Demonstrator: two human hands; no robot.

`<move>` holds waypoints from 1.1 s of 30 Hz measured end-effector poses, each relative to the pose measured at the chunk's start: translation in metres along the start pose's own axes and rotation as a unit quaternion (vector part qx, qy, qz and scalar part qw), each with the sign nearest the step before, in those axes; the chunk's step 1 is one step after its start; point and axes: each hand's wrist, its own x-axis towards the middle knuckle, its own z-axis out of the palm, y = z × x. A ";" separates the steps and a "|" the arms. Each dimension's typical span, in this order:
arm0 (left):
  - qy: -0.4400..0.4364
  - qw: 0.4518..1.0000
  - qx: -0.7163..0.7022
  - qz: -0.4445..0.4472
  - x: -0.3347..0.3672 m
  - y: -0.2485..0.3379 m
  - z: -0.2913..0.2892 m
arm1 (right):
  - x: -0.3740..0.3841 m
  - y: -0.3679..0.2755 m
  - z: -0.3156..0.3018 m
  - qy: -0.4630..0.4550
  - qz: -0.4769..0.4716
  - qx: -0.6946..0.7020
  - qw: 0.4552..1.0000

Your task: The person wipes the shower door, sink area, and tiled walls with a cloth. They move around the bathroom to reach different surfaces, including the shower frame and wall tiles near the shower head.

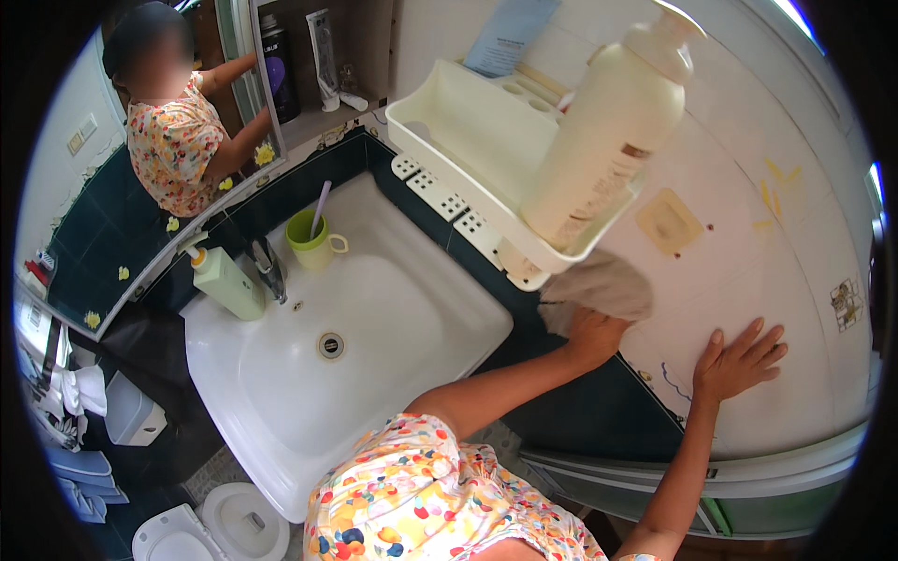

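Observation:
My left hand is closed on a grey-beige cloth, which lies against the tiled wall just below the right end of a cream wall shelf. Part of the cloth is hidden behind the shelf and my fingers. Further right, my right hand rests on the pale wall tiles with its fingers spread, holding nothing. On the shelf stands a large cream pump bottle, close above the cloth. A light blue tube stands at the shelf's back.
Left of my arm is a white washbasin. A green mug with a toothbrush, a tap and a pale green soap dispenser stand along its back. A mirror cabinet hangs behind; a toilet is at lower left.

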 end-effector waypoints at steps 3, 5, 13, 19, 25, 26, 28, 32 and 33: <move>-0.020 0.997 0.010 0.072 0.037 0.037 0.009 | -0.001 -0.002 0.001 0.014 0.013 0.030 0.999; -0.028 0.995 0.007 0.095 0.065 0.060 0.015 | -0.001 -0.002 0.000 0.013 0.023 0.052 0.998; -0.210 0.973 0.091 0.037 -0.009 0.000 0.010 | -0.002 0.003 0.000 0.015 0.021 0.074 0.997; -0.218 0.931 0.266 -0.124 -0.052 -0.050 -0.045 | -0.006 0.003 0.003 0.012 0.025 0.050 0.998; 0.156 0.922 0.238 -0.261 -0.007 -0.121 -0.068 | -0.001 0.001 -0.001 0.017 0.021 0.053 0.998; 0.186 0.919 0.229 -0.261 0.007 -0.137 -0.080 | -0.001 0.001 -0.001 0.015 0.023 0.052 0.998; 0.209 0.917 0.213 -0.265 0.038 -0.163 -0.100 | -0.002 0.001 0.000 0.011 0.027 0.055 0.998; 0.217 0.918 0.181 -0.280 0.083 -0.186 -0.135 | -0.001 0.000 -0.002 0.009 0.032 0.060 0.998; 0.217 0.917 0.177 -0.284 0.088 -0.187 -0.139 | -0.001 0.000 -0.002 0.013 0.033 0.060 0.998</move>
